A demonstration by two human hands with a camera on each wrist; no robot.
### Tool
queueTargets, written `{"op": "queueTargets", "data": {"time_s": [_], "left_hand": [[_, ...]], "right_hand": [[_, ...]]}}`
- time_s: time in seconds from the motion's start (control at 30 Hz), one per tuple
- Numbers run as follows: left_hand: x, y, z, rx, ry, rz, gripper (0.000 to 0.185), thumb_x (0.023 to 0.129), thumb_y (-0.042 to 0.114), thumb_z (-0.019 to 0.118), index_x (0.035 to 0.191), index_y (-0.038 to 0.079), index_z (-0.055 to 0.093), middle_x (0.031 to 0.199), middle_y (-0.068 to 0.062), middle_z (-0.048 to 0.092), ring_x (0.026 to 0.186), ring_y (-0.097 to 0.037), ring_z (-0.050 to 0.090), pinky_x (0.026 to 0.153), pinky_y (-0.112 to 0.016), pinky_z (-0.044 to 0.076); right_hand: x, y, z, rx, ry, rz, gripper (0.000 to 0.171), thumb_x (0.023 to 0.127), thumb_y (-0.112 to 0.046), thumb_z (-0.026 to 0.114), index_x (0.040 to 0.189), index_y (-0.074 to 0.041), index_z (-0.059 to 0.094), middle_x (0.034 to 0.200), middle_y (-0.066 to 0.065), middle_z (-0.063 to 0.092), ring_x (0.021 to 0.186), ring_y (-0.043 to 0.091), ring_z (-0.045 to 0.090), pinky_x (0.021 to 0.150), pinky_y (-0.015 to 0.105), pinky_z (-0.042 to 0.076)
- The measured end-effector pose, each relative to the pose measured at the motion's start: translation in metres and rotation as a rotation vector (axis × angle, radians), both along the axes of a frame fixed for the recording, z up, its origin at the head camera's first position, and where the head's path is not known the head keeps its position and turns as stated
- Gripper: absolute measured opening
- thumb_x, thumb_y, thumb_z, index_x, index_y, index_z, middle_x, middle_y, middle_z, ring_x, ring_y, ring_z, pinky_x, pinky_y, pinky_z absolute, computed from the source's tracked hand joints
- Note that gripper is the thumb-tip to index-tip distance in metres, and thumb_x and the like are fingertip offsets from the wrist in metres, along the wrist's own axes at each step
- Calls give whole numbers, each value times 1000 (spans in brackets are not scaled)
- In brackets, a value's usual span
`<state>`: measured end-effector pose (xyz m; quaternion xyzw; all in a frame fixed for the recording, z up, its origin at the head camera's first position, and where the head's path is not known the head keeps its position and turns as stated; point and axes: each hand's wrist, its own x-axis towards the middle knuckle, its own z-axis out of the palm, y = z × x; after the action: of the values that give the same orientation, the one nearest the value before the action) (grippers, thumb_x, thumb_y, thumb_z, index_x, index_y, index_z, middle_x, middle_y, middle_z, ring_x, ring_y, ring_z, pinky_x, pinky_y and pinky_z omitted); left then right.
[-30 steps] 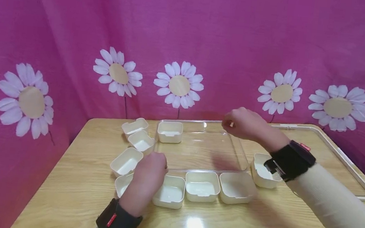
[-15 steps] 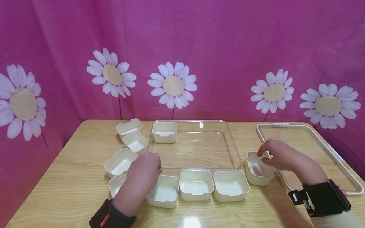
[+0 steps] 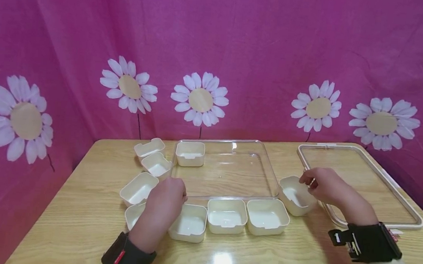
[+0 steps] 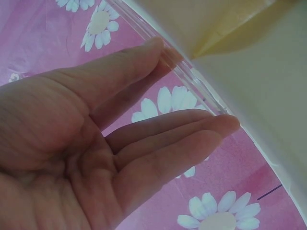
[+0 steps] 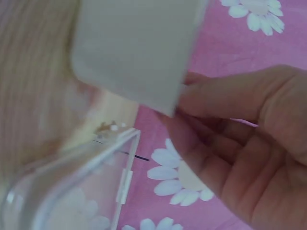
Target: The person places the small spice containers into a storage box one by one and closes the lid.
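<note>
In the head view my left hand (image 3: pixel 163 208) is at the near left corner of a clear shallow tray (image 3: pixel 228 194). The left wrist view shows its thumb and index finger pinching the tray's clear rim (image 4: pixel 192 79), the other fingers stretched out alongside. To the right, my right hand (image 3: pixel 326 187) pinches the rim of a cream plastic box (image 3: pixel 291 203) standing at the tray's right side. Close up in the right wrist view, thumb and fingertips hold that box (image 5: pixel 134 52) by its edge. One cream box (image 3: pixel 190 159) sits inside the tray's far left corner.
More cream boxes line the tray's left side (image 3: pixel 139 187) and front (image 3: pixel 226 226). A clear lid with a pale frame (image 3: pixel 393 188) lies at the right of the wooden table (image 3: pixel 84 217). A pink flowered curtain (image 3: pixel 256 68) hangs behind.
My right hand has come from above the tray's far right down to the right-hand box and gripped its rim; the box has turned slightly. My left hand stays at the tray corner.
</note>
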<state>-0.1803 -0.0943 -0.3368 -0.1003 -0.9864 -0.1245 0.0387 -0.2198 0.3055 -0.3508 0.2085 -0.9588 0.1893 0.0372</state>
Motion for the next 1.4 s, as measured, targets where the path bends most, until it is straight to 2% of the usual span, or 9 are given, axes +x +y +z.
{"op": "queueTargets", "data": {"time_s": [0.1, 0.23, 0.33, 0.47, 0.7, 0.83, 0.97, 1.2, 1.4], "left_hand": [[4, 0, -1, 17, -16, 3, 6, 86, 10, 80, 81, 7, 78, 77, -6, 72, 70, -22, 66, 60, -39, 55], [11, -1, -5, 20, -31, 17, 8, 86, 9, 80, 79, 7, 77, 75, -4, 70, 67, -20, 63, 58, -37, 53], [13, -3, -7, 1, -16, 21, 7, 85, 10, 81, 79, 8, 77, 75, -5, 70, 67, -21, 65, 58, -38, 54], [11, -5, -6, -4, 2, 15, 6, 85, 9, 80, 79, 7, 78, 74, -6, 70, 66, -21, 64, 57, -38, 54], [9, -3, -3, 10, -9, 14, 7, 86, 9, 79, 80, 7, 78, 74, -5, 69, 66, -19, 62, 58, -36, 53], [7, -2, -1, 13, -16, 15, 6, 87, 9, 79, 81, 7, 78, 75, -5, 70, 66, -20, 63, 58, -37, 53], [5, -1, 0, 10, -2, 12, 7, 86, 8, 79, 79, 7, 78, 73, -5, 69, 65, -20, 62, 56, -37, 52], [5, 0, 1, 7, 12, 1, 6, 86, 8, 79, 80, 6, 78, 74, -6, 70, 65, -19, 62, 57, -37, 53], [4, 2, 4, -2, 15, 0, 6, 86, 8, 79, 81, 6, 78, 76, -6, 71, 67, -21, 65, 58, -38, 54]], "right_hand": [[0, -1, -10, -1, 80, 20, 18, 73, 18, 66, 85, 6, 73, 78, 11, 69, 69, 22, 61, 64, 37, 55], [5, -5, -18, 8, 70, 48, 6, 85, 4, 72, 90, 6, 75, 90, 18, 72, 82, 33, 68, 77, 50, 56], [11, -9, -15, 7, -1, 37, 23, 88, -18, 78, 96, 4, 75, 98, 19, 70, 91, 37, 67, 83, 53, 54], [18, -10, -4, 34, -114, 3, 42, 77, -32, 88, 98, 1, 73, 94, 15, 63, 85, 30, 60, 77, 47, 51], [15, -6, 3, 72, -169, -9, 39, 73, -20, 91, 97, 3, 69, 94, 16, 67, 82, 28, 59, 75, 44, 51], [12, -2, 4, 36, -132, 9, 31, 74, -9, 88, 93, 4, 67, 94, 17, 65, 77, 26, 62, 71, 39, 54], [8, 3, 3, 24, -75, 33, 24, 74, -1, 84, 85, 4, 64, 87, 15, 65, 76, 28, 67, 73, 44, 57], [3, 8, 1, 23, -63, 1, 17, 77, -4, 84, 78, -1, 67, 79, 6, 67, 76, 27, 69, 75, 49, 58], [-1, 14, -3, 9, -50, 21, 17, 79, -10, 85, 73, -8, 69, 73, -4, 67, 70, 13, 63, 69, 40, 59]]}}
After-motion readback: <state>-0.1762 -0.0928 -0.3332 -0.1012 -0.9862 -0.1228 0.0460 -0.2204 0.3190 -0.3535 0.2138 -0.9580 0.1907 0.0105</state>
